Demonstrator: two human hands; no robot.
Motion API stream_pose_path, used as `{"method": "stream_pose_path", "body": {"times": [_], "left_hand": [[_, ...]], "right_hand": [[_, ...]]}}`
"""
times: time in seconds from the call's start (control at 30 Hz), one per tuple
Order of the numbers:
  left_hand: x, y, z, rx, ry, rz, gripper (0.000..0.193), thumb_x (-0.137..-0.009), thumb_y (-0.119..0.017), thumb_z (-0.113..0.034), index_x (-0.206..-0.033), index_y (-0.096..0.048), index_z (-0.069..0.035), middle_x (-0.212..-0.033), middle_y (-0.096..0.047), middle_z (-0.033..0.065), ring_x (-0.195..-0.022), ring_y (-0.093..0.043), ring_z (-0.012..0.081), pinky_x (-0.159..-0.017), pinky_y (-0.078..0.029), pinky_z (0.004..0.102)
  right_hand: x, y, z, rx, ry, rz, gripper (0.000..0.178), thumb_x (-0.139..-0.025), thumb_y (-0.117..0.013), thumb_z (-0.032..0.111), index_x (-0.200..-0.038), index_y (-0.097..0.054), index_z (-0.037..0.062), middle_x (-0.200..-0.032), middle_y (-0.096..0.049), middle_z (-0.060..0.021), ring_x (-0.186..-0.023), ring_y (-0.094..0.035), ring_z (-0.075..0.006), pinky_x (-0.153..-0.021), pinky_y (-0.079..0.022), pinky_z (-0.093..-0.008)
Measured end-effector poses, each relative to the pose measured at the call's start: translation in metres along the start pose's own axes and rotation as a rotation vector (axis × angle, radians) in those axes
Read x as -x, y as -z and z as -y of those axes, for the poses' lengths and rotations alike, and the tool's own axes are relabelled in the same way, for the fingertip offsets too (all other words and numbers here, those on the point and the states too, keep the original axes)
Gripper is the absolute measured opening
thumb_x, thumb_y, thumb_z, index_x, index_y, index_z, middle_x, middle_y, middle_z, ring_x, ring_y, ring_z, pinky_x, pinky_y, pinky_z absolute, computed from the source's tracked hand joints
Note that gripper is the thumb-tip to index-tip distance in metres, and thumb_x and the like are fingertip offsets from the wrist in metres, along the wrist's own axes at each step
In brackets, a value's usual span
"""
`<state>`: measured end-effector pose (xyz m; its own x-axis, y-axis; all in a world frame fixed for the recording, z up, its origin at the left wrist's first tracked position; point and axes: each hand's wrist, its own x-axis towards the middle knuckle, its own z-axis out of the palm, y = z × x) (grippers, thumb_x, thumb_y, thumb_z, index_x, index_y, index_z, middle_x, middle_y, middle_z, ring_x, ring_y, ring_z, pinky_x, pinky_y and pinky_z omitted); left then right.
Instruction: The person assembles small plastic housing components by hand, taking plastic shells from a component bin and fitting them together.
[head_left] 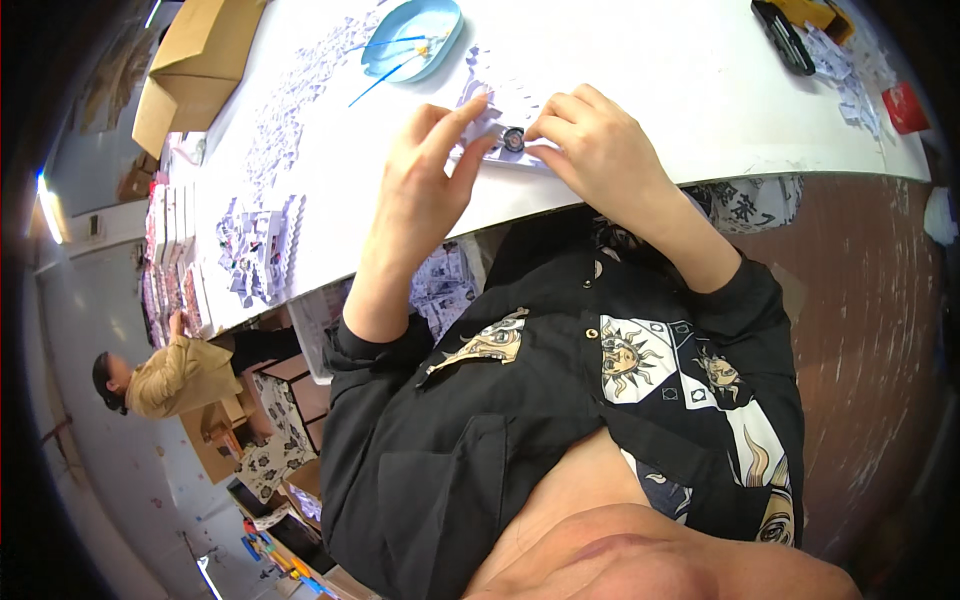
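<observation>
At the near edge of the white table, a small round dark part (pixel 513 139) with a lighter centre sits between my two hands, over a flat white piece or tray (pixel 520 160). My right hand (pixel 605 140) has its thumb and forefinger at the right side of the round part, fingers bent inward. My left hand (pixel 425 170) holds a white plastic piece (pixel 488 117) between forefinger and thumb, left of the round part. Beyond the hands lie several small white parts (pixel 478 62). The fingertips hide some of the contact.
A blue dish (pixel 440 50) holding thin blue sticks stands past my hands. Many small white parts (pixel 285 130) spread leftward, near a cardboard box (pixel 205 65). A black tool (pixel 783 38) and a red object (pixel 905 108) lie right. Another person (pixel 180 378) is at the left.
</observation>
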<state>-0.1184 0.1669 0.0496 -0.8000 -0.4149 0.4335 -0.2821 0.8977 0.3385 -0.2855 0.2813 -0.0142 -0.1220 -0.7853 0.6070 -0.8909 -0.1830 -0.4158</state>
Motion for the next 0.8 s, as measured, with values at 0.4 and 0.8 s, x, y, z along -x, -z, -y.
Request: {"method": "stream_pose_path", "body": {"times": [0.4, 0.8], "left_hand": [[0.008, -0.029, -0.009, -0.020, -0.032, 0.016, 0.032, -0.082, -0.074, -0.006, -0.113, -0.066, 0.001, -0.088, -0.062, 0.0149, -0.079, -0.063, 0.0326, -0.069, -0.052, 0.0408], [0.007, -0.039, -0.020, -0.257, 0.041, 0.025, 0.034, -0.085, -0.068, -0.006, -0.116, -0.063, 0.007, -0.092, -0.061, 0.0182, -0.086, -0.062, 0.0346, -0.075, -0.052, 0.0412]], "right_hand": [[0.017, 0.000, -0.001, -0.223, -0.121, 0.078, 0.023, -0.075, -0.080, 0.020, -0.087, -0.066, 0.0058, -0.091, -0.061, -0.0070, -0.094, -0.060, -0.0255, -0.082, -0.052, -0.0371], [0.024, -0.017, 0.004, -0.174, -0.080, -0.060, 0.025, -0.074, -0.080, 0.020, -0.087, -0.064, 0.0069, -0.088, -0.060, -0.0052, -0.088, -0.059, -0.0235, -0.077, -0.052, -0.0343]]}}
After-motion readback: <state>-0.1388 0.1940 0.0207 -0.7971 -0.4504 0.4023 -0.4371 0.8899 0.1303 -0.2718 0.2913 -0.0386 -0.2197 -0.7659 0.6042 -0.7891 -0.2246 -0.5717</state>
